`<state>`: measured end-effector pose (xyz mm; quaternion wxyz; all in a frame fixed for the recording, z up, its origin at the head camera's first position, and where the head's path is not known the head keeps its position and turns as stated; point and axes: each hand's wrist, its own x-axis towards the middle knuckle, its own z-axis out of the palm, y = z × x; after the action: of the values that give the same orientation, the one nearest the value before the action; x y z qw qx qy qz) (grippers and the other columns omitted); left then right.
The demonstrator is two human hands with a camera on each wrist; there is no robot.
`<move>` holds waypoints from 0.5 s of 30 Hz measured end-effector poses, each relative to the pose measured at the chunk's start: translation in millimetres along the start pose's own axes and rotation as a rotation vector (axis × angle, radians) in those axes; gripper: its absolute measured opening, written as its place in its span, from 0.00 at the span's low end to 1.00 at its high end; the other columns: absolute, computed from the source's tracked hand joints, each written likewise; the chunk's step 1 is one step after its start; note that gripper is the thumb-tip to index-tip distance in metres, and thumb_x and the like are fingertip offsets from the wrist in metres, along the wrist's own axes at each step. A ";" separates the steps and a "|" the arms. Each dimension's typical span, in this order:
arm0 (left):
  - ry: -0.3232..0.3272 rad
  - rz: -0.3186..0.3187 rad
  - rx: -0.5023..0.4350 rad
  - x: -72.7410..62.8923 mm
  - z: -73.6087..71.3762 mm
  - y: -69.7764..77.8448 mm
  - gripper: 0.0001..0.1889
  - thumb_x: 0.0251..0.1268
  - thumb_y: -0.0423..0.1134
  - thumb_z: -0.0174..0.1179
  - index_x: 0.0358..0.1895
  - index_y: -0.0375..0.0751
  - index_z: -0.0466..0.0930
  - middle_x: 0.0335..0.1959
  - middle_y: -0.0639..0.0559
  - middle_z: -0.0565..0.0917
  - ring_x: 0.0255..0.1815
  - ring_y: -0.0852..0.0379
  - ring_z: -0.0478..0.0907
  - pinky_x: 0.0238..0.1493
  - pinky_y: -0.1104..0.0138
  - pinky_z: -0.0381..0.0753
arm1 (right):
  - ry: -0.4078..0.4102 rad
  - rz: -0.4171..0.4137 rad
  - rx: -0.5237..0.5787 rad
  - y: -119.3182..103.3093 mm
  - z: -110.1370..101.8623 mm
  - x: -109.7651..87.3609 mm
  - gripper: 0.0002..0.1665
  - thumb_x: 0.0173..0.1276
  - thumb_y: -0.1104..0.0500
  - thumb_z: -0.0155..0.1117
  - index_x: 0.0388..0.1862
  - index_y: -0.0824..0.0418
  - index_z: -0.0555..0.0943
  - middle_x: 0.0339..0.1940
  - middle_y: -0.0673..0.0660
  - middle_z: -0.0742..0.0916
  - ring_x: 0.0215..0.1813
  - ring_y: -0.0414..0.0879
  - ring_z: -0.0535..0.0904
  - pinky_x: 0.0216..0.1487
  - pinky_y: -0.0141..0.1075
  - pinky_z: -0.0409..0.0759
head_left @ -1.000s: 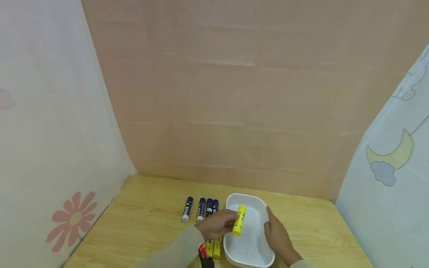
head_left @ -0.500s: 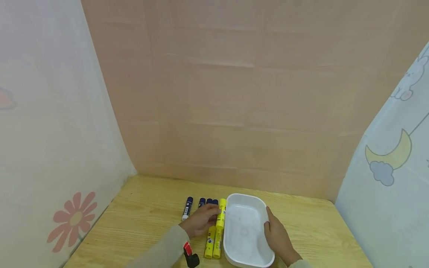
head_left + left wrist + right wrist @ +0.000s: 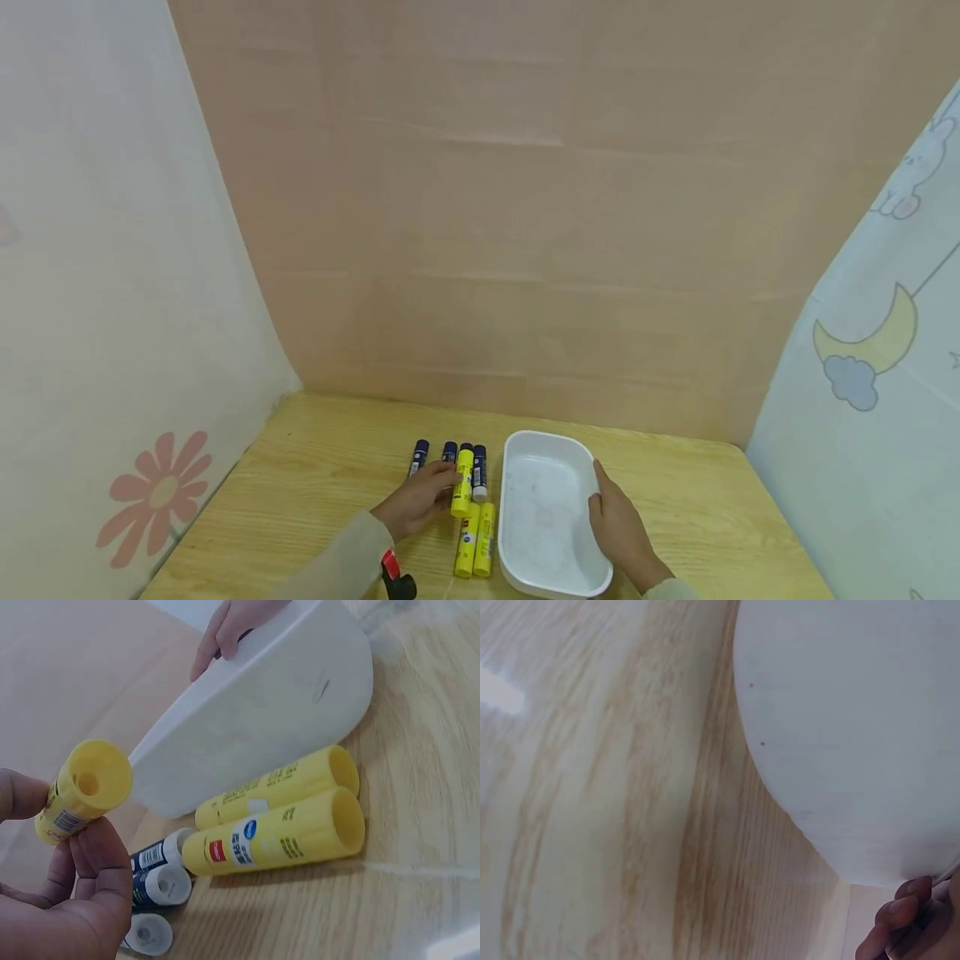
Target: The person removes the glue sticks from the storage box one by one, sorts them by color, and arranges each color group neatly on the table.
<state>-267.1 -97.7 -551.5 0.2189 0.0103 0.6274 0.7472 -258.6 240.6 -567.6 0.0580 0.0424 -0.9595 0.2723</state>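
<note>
My left hand (image 3: 418, 500) pinches a yellow glue stick (image 3: 462, 483) between thumb and fingers, raised over the dark blue glue sticks. In the left wrist view the hollow end of this yellow glue stick (image 3: 88, 784) faces the camera. Two more yellow glue sticks (image 3: 467, 543) lie side by side on the table, left of a white plastic tray (image 3: 551, 525). Behind them is a row of several dark blue glue sticks with white ends (image 3: 480, 473), partly hidden by my left hand. My right hand (image 3: 621, 525) grips the tray's right rim, thumb at the inner edge.
The wooden table (image 3: 697, 500) meets a brown backdrop (image 3: 450, 250) at the far side. Pale patterned cloths (image 3: 150, 333) hang at both sides. A black and red strap piece (image 3: 396, 575) sits at my left wrist.
My left hand has carried the yellow glue stick leftward from over the tray to above the dark blue glue sticks. My right hand has stayed on the tray's rim.
</note>
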 end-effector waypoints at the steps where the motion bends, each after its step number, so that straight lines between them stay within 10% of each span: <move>1: 0.001 -0.001 0.002 -0.8 -1.8 -0.9 0.35 0.72 0.43 0.56 0.70 0.22 0.52 0.59 0.37 0.69 0.50 0.49 0.71 0.51 0.59 0.75 | -0.001 -0.002 0.001 -0.3 -0.4 0.0 0.32 0.75 0.63 0.42 0.75 0.73 0.53 0.71 0.71 0.67 0.69 0.66 0.65 0.63 0.57 0.68; 15: 0.056 -0.059 0.053 -13.7 -13.6 -13.7 0.32 0.70 0.42 0.58 0.68 0.24 0.57 0.56 0.38 0.73 0.49 0.51 0.73 0.52 0.59 0.77 | -0.036 0.018 0.006 -3.1 -4.5 -2.3 0.32 0.76 0.63 0.41 0.75 0.73 0.51 0.72 0.70 0.65 0.70 0.65 0.62 0.65 0.57 0.65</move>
<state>-254.3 -113.4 -563.7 0.2227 -0.0236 0.6529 0.7236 -255.6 240.5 -562.5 0.0381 0.0387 -0.9599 0.2749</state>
